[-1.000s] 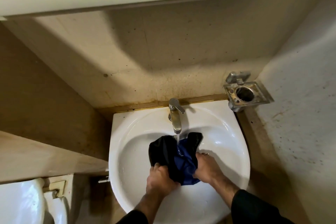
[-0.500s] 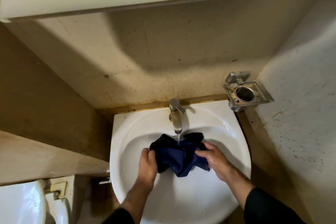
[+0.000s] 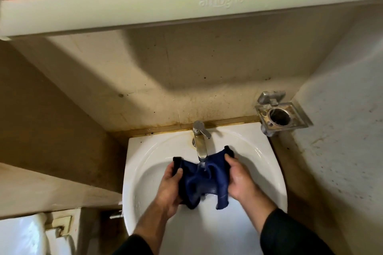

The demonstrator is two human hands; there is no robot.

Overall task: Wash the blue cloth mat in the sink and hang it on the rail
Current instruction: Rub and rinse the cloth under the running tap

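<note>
The blue cloth mat (image 3: 202, 180) is spread between my two hands over the white sink (image 3: 145, 172), wet and sagging in the middle. Water runs from the chrome tap (image 3: 200, 141) straight onto the cloth's centre. My left hand (image 3: 169, 188) grips the mat's left edge, thumb on top of the dark hem. Along the right edge, my right hand (image 3: 240, 180) holds the mat with the fingers curled round it. The mat's lower corners hang down into the basin. No rail is in view.
A metal wall holder (image 3: 279, 117) with a round hole is fixed right of the sink. A cream cabinet (image 3: 165, 6) overhangs above. A white toilet cistern (image 3: 22, 234) stands at the lower left, and stained walls close in on both sides.
My hands have drawn apart, pulling the bunched mat open under the running water. The view has shifted slightly closer to the sink.
</note>
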